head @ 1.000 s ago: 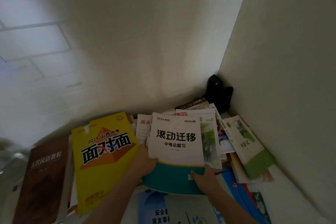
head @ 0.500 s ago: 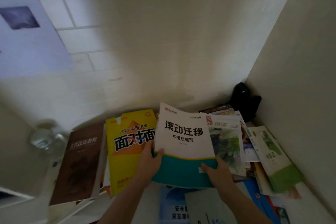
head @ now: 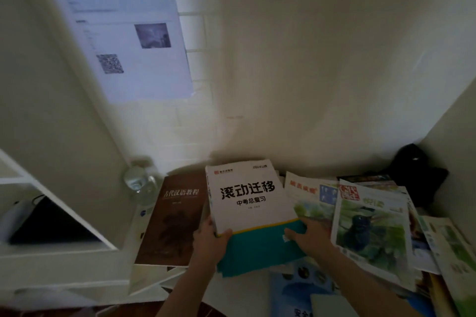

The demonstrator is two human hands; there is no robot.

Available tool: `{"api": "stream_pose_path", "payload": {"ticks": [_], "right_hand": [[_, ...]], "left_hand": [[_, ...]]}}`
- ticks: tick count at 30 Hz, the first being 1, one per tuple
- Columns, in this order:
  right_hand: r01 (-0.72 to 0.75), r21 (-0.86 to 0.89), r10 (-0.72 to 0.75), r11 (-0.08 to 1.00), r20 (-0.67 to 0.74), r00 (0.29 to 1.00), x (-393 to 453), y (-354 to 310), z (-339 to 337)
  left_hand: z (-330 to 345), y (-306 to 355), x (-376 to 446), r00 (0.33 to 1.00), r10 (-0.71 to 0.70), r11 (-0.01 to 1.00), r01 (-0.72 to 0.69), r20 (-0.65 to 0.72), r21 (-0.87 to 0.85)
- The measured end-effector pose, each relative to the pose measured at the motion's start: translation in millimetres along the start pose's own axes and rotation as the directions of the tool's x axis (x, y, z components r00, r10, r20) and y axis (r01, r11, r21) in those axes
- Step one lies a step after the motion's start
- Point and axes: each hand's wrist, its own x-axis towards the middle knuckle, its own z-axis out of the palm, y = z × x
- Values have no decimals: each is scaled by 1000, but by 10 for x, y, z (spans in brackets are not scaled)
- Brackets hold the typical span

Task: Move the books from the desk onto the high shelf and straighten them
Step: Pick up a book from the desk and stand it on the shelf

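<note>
Here, line by line:
Left hand: gripping the lower left edge of the white-and-teal book, thumb lying on the cover, fingers curling underneath.
Right hand: resting on the teal band at the book's lower right, fingers flat and spread; whether any are curling under the edge is hard to tell.
White-and-teal book: sitting face up among the scattered books, just beside the brown book on its left.
Magazines: lying overlapped to its right.
Glass jar: standing behind the brown book, possibly touching it.
Black object: sitting in the far right corner.
</note>
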Motion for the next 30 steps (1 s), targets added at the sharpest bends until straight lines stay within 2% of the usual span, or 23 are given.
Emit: {"api": "stream_pose_path", "payload": {"ticks": [4,6,8,10,12,14,16,19,21,24,27,30], "right_hand": [[-35,-6,35,999,40,999,47,73,43],[-51,-5,51,999,35,998,93,76,40],[-77,17,77,997,39,996,125,71,24],[-110,71,107,991,46,993,134,63,6],[-124,123,118,985,52,992,156,85,5],[-133,163,123,978,68,990,161,103,8],[-149,198,134,969,89,987,188,164,20],[-207,213,176,955,155,972,201,204,20],[-279,308,227,910,193,954,195,205,9],[-376,508,272,775,268,924,183,177,-37],[-315,496,194,809,281,940,137,127,-73],[-143,538,59,831,171,984,54,31,-66]], "left_hand": [[27,-28,-8,993,88,991,-80,-76,106],[68,-23,-5,995,85,985,-92,-51,-148],[71,32,-30,1000,24,927,-21,5,-374],[58,75,-25,996,-32,857,70,82,-511],[57,87,-13,994,-41,823,94,105,-561],[57,65,16,990,-70,801,128,120,-585],[72,49,11,975,-62,782,180,212,-596],[89,55,24,971,-2,825,136,238,-548],[72,73,10,974,47,844,81,222,-531],[39,65,-87,965,108,848,35,238,-529],[10,-5,-179,968,142,835,-5,206,-550],[-73,14,-208,964,203,817,-69,173,-572]]}}
